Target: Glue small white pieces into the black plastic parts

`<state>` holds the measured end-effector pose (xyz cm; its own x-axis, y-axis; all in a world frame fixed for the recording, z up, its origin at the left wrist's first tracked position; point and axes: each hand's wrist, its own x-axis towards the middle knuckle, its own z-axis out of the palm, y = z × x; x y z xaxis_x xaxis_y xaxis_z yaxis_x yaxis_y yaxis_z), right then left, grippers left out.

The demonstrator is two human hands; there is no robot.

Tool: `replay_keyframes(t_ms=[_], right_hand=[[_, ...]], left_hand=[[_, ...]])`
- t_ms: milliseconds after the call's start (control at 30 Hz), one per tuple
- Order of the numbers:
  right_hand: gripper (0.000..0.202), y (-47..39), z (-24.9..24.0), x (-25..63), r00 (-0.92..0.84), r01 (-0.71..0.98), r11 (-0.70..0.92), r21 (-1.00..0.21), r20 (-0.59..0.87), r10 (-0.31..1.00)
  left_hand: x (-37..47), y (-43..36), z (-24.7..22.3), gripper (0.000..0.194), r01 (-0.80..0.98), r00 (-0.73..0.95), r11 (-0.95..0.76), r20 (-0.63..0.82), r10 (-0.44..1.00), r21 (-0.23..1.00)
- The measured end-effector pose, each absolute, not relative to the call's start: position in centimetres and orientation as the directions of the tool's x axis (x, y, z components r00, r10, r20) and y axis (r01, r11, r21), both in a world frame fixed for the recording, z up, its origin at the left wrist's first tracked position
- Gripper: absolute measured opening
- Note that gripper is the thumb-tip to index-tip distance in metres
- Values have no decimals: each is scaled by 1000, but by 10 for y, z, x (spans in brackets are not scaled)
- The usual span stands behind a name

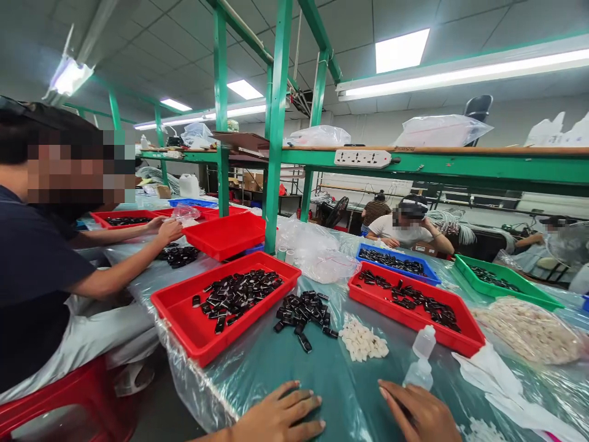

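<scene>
My left hand (283,414) lies on the plastic-covered table with its fingers spread and nothing in them. To its right, my right hand (421,410) rests with fingers stretched out to the left, and I see no object in it. Just behind the right hand stands a translucent squeeze bottle (419,371); whether the hand touches it I cannot tell. Beyond my hands lie a heap of small glossy black parts (306,313) and a heap of small whitish pieces (363,339). A red tray (184,325) on the left holds many more black parts.
Another red tray (391,307), a blue tray (427,277) and a green tray (547,302) hold black parts on the right. A white cloth (497,377) and a bag of whitish pieces (534,329) lie nearby. A co-worker (41,270) sits left. Green posts (275,153) rise behind.
</scene>
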<state>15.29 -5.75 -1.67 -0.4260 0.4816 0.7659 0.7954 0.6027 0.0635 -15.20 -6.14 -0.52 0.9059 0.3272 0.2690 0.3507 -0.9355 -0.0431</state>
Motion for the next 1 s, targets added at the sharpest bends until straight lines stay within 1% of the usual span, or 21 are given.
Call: replay_keyframes(t_ms=[67, 133, 200, 267, 333, 433, 500, 600, 700, 800, 900, 967, 1000], right_hand=[[32, -62, -8, 146, -391, 820, 572, 36, 764, 513], [32, -64, -2, 139, -373, 834, 552, 20, 757, 536], [32, -63, 1, 136, -365, 843, 538, 13, 748, 554], [28, -61, 2, 134, -363, 848, 531, 14, 745, 560], [21, -60, 3, 135, -354, 852, 524, 9, 747, 563], [16, -59, 6, 136, -331, 851, 524, -18, 757, 564], [15, -59, 8, 138, -308, 844, 534, -50, 770, 558], [15, -61, 14, 140, -245, 829, 546, -120, 800, 548], [17, -68, 24, 141, -127, 814, 536, -222, 833, 539], [26, -81, 38, 151, 43, 803, 477, -357, 833, 552], [38, -94, 52, 186, 188, 797, 353, -490, 756, 627], [34, -95, 58, 224, 226, 810, 240, -534, 663, 714], [29, -93, 59, 245, 246, 826, 167, -538, 611, 753]], left_hand=[[-153, -62, 0, 56, 309, 928, -951, 219, 302, 1], [-154, -62, 0, 65, 341, 922, -940, 196, 334, -5], [-154, -60, -7, 63, 397, 899, -917, 220, 378, -46], [-154, -59, -16, 59, 455, 851, -888, 327, 410, -69], [-153, -57, -23, 55, 485, 819, -870, 393, 418, -85], [-152, -56, -23, 53, 508, 794, -857, 437, 424, -91], [-152, -56, -19, 54, 504, 803, -858, 419, 424, -98], [-153, -56, -14, 55, 490, 833, -862, 360, 420, -127], [-152, -57, -16, 52, 531, 794, -839, 412, 447, -115], [-152, -59, -21, 51, 551, 771, -828, 441, 459, -102], [-153, -59, -23, 51, 552, 774, -827, 435, 460, -109], [-153, -59, -23, 52, 555, 769, -825, 444, 460, -108], [-154, -60, -24, 52, 557, 765, -824, 449, 461, -105]])
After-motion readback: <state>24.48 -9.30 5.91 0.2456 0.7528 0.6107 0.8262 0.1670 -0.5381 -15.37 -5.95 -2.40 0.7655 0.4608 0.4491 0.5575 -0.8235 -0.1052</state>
